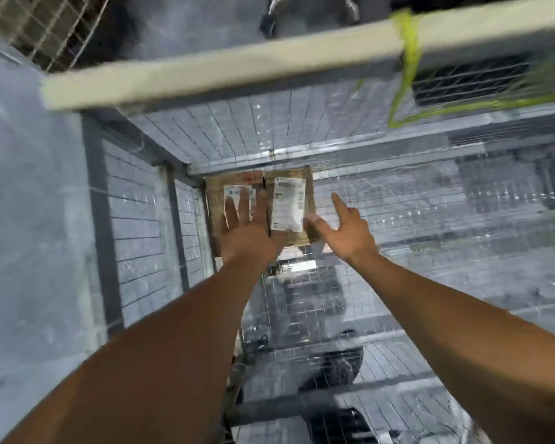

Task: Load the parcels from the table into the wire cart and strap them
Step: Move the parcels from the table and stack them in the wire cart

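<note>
At the far left of the grey wire cart (398, 219), the left hand (247, 232) presses flat-fingered on one brown cardboard parcel (215, 195), the loose-fingered right hand (346, 232) touching its twin (289, 203), seemingly packing both snug.

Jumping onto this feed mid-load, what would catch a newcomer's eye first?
Two bare arms reach down into the wire cart, the left hand spread over the left parcel and the right hand open beside the right parcel. Both brown, white-labelled parcels lie side by side in the cart's far left corner. Above, a yellow-green strap is tied round a pale bar at upper right.
</note>
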